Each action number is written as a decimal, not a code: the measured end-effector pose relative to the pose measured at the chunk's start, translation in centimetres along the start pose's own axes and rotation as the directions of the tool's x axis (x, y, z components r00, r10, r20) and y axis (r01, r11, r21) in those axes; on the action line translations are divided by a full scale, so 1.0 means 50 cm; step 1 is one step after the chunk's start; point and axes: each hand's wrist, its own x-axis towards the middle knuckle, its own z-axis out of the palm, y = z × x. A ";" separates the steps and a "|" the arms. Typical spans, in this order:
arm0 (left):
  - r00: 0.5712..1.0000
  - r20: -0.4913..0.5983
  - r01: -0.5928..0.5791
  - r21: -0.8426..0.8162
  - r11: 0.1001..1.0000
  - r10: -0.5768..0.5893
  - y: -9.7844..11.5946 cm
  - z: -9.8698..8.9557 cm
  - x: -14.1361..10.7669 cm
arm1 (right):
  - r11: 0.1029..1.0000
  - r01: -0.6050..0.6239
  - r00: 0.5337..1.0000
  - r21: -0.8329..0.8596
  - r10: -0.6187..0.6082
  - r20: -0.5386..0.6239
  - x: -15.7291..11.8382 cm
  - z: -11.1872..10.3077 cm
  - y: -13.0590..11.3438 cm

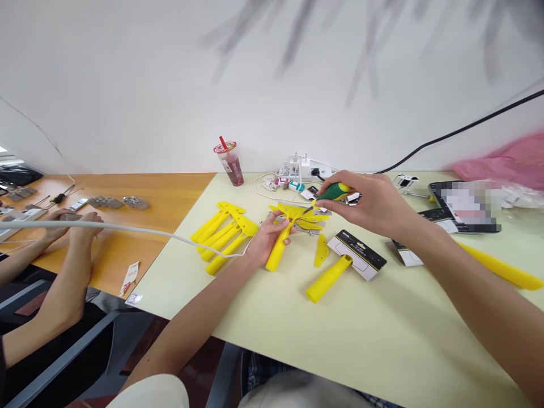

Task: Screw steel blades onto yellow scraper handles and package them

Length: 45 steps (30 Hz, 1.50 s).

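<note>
The left hand was closed around a yellow scraper, which was near the centre of the frame, with its wide head pointing up and its handle pointing down. The right hand, to the right of it, gripped a green and yellow screwdriver, and the tip of this screwdriver was at the scraper's head. Several more yellow scrapers lay side by side on the table, left of the centre. Just right of the left hand was a small yellow blade piece. Below the right hand, a loose yellow handle touched a black and white card. A cup with a red straw stood in the upper middle, near the wall.
</note>
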 end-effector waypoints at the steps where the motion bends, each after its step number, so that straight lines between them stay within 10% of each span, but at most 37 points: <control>1: 1.000 0.002 0.000 0.001 1.000 0.000 0.000 0.000 0.000 | 1.000 -0.001 1.000 0.000 0.001 -0.001 0.000 0.000 0.001; 15: 1.000 0.022 0.015 0.046 0.999 -0.016 -0.009 0.004 -0.003 | 0.982 0.041 0.999 -0.184 -0.039 0.015 0.000 0.001 0.014; 25: 1.000 0.012 0.022 0.046 0.999 -0.023 -0.009 0.010 -0.003 | 0.980 0.162 0.974 0.113 -0.177 0.140 -0.001 0.000 -0.006; 45: 1.000 0.001 0.025 0.026 0.999 -0.025 -0.005 0.021 -0.007 | 0.978 0.190 0.974 0.091 -0.199 0.107 -0.002 0.019 -0.005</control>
